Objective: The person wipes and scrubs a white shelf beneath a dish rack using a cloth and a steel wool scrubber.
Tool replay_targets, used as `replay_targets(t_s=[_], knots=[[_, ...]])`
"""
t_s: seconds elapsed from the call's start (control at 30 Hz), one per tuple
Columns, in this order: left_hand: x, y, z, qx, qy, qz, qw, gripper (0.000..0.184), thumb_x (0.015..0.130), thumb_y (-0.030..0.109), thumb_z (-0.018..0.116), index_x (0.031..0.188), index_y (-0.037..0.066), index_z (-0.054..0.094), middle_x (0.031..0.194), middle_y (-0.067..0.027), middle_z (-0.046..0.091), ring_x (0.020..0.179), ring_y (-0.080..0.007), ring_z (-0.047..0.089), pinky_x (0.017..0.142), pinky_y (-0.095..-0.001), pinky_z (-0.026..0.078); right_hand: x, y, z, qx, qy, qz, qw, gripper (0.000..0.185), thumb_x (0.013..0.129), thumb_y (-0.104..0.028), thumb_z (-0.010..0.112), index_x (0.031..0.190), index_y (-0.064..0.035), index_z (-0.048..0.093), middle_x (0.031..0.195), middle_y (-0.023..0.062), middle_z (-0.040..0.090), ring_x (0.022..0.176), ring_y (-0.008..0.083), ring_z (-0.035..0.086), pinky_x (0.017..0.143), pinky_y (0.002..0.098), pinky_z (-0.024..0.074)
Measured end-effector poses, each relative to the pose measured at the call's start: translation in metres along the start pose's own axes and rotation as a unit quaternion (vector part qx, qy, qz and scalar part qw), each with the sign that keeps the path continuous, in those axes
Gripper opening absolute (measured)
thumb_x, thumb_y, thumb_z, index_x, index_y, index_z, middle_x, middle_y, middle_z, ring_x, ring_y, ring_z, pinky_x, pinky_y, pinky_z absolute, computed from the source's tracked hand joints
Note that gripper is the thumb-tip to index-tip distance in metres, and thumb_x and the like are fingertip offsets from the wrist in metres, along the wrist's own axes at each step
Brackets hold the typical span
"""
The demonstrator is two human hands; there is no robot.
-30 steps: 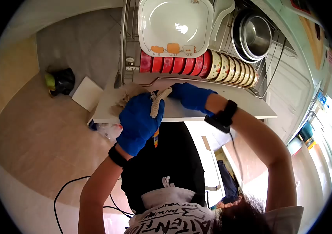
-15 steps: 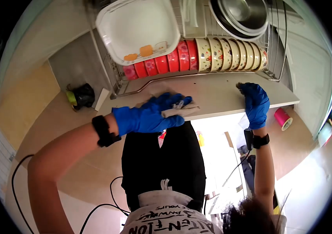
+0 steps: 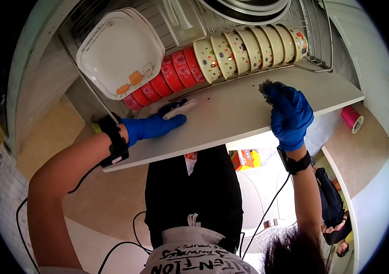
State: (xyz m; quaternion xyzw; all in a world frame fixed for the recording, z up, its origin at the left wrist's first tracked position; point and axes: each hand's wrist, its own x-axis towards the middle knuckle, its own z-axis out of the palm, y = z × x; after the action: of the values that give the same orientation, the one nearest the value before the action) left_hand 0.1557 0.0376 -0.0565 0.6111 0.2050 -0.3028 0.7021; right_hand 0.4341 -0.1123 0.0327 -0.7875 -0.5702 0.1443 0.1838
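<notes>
Pinching one pale cloth between thumb and fingers of the blue-gloved left hand, over the white board, just in front of the red bowls; unable to tell how tightly, with the fingers partly hidden. Clutching one dark, wiry scrubber in the right hand, with fingers curled in around it; showing strands past the fingertips, toward the cream bowls. Counting about seven red bowls, eight or so cream ones, two black wrist straps, two dark spots on the board, one pink spool beyond its right end, and one stack of square plates, too overlapped to number
</notes>
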Motion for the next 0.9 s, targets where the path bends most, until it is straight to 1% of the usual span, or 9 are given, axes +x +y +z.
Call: replay_targets(t_s=[0.27, 0.3, 0.33, 0.37, 0.53, 0.67, 0.73, 0.8, 0.9], knots=[[0.065, 0.06, 0.008, -0.033, -0.066, 0.008, 0.997, 0.054, 0.092, 0.037, 0.035, 0.138, 0.014, 0.022, 0.143, -0.0124, 0.018, 0.134, -0.0235, 0.013, 0.108, -0.0341, 0.011, -0.016, 0.037, 0.005, 0.103, 0.135, 0.052, 0.984, 0.034, 0.069, 0.002, 0.052, 0.1, -0.0052, 0.062, 0.102, 0.0125, 0.06, 0.085, 0.0245, 0.059, 0.076, 0.031, 0.0469], [0.07, 0.067, 0.009, -0.03, -0.065, 0.004, 0.997, 0.054, 0.092, 0.037, 0.035, 0.138, 0.014, 0.022, 0.143, -0.0124, 0.018, 0.134, -0.0235, 0.013, 0.108, -0.0341, 0.011, -0.012, 0.05, -0.005, 0.43, 0.209, 0.148, 0.865, 0.026, 0.089, -0.007, 0.04, 0.105, 0.0027, 0.057, 0.108, 0.0218, 0.056, 0.104, 0.0301, 0.054, 0.089, 0.0388, 0.0429], [0.078, 0.082, 0.013, -0.007, -0.058, 0.025, 0.998, 0.054, 0.092, 0.037, 0.036, 0.138, 0.012, 0.022, 0.143, -0.0117, 0.019, 0.132, -0.0215, 0.016, 0.107, -0.0325, 0.014, -0.006, 0.076, -0.022, 0.13, 0.225, 0.048, 0.965, 0.026, 0.087, -0.007, 0.042, 0.105, 0.0019, 0.059, 0.108, 0.0192, 0.057, 0.102, 0.0283, 0.055, 0.091, 0.0371, 0.0416], [0.086, 0.097, 0.018, 0.016, -0.053, 0.047, 0.997, 0.055, 0.092, 0.037, 0.038, 0.138, 0.011, 0.022, 0.142, -0.011, 0.021, 0.131, -0.0195, 0.018, 0.107, -0.031, 0.017, -0.005, 0.095, -0.045, -0.007, 0.189, 0.025, 0.982, 0.025, 0.087, -0.006, 0.043, 0.104, 0.0023, 0.06, 0.106, 0.0155, 0.059, 0.101, 0.0256, 0.055, 0.09, 0.0353, 0.0423], [0.153, 0.161, 0.045, 0.031, -0.095, 0.11, 0.989, 0.049, 0.09, 0.039, 0.037, 0.131, 0.011, 0.033, 0.132, -0.0131, 0.037, 0.124, -0.028, 0.033, 0.104, -0.0378, 0.023, -0.01, 0.138, -0.035, 0.17, 0.284, 0.074, 0.941, 0.022, 0.087, -0.008, 0.046, 0.1, 0.0013, 0.061, 0.101, 0.0126, 0.061, 0.095, 0.023, 0.057, 0.087, 0.0303, 0.0444], [0.107, 0.164, 0.065, 0.192, 0.081, 0.356, 0.911, 0.044, 0.087, 0.025, 0.052, 0.126, 0.009, 0.038, 0.129, -0.0192, 0.038, 0.119, -0.0291, 0.039, 0.098, -0.0432, 0.032, -0.012, 0.143, -0.033, 0.165, 0.29, 0.039, 0.942, 0.021, 0.086, -0.011, 0.049, 0.097, 0.0009, 0.063, 0.1, 0.0124, 0.062, 0.093, 0.023, 0.058, 0.085, 0.0298, 0.0431], [0.049, 0.152, 0.051, -0.076, -0.006, 0.269, 0.96, 0.05, 0.088, 0.015, 0.052, 0.133, 0.009, 0.031, 0.137, -0.0123, 0.032, 0.127, -0.0249, 0.03, 0.104, -0.0375, 0.024, -0.011, 0.142, -0.034, 0.162, 0.284, 0.042, 0.944, 0.022, 0.086, -0.012, 0.049, 0.097, 0.0005, 0.063, 0.099, 0.0123, 0.062, 0.093, 0.0232, 0.058, 0.085, 0.0299, 0.0432], [-0.013, 0.131, 0.029, -0.134, -0.028, 0.062, 0.989, 0.028, 0.091, 0.018, 0.045, 0.117, 0.008, 0.047, 0.139, -0.0126, 0.026, 0.13, -0.0237, 0.024, 0.106, -0.0347, 0.019, -0.01, 0.141, -0.032, 0.172, 0.287, 0.045, 0.941, 0.025, 0.086, -0.017, 0.049, 0.097, -0.0003, 0.063, 0.098, 0.0124, 0.062, 0.092, 0.0238, 0.057, 0.084, 0.03, 0.043], [-0.063, 0.116, 0.015, -0.114, 0.013, -0.285, 0.952, 0.05, 0.091, 0.023, 0.045, 0.134, 0.005, 0.027, 0.137, -0.0119, 0.029, 0.128, -0.0207, 0.024, 0.104, -0.032, 0.022, -0.008, 0.135, -0.038, 0.123, 0.258, 0.051, 0.957, 0.026, 0.085, -0.019, 0.049, 0.096, -0.0005, 0.064, 0.096, 0.0126, 0.062, 0.091, 0.0241, 0.057, 0.083, 0.0303, 0.0429]])
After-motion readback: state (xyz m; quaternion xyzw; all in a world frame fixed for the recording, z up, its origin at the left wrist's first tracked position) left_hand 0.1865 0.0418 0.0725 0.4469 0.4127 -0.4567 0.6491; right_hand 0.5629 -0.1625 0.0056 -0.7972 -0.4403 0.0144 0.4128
